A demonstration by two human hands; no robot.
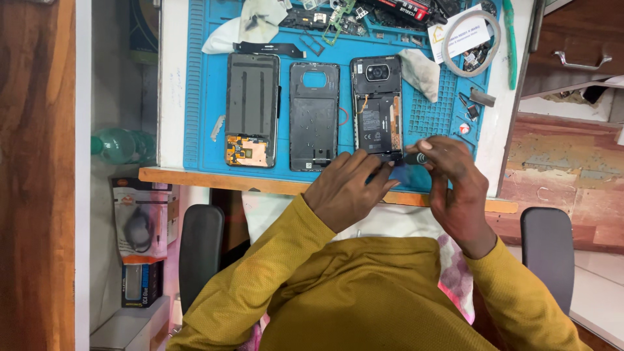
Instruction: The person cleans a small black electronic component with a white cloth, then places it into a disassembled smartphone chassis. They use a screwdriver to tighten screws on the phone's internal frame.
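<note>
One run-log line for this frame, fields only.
left hand: on lower end of opened phone | right hand: holds black tool at phone's bottom edge | surface: blue mat | beside: back cover, screen frame

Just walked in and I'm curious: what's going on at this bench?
A person in a mustard-yellow top works on an opened black phone body lying on a blue rubber work mat. The left hand steadies its lower end, while the right hand holds a small dark tool there. A black phone frame and a dark screen panel lie alongside.
</note>
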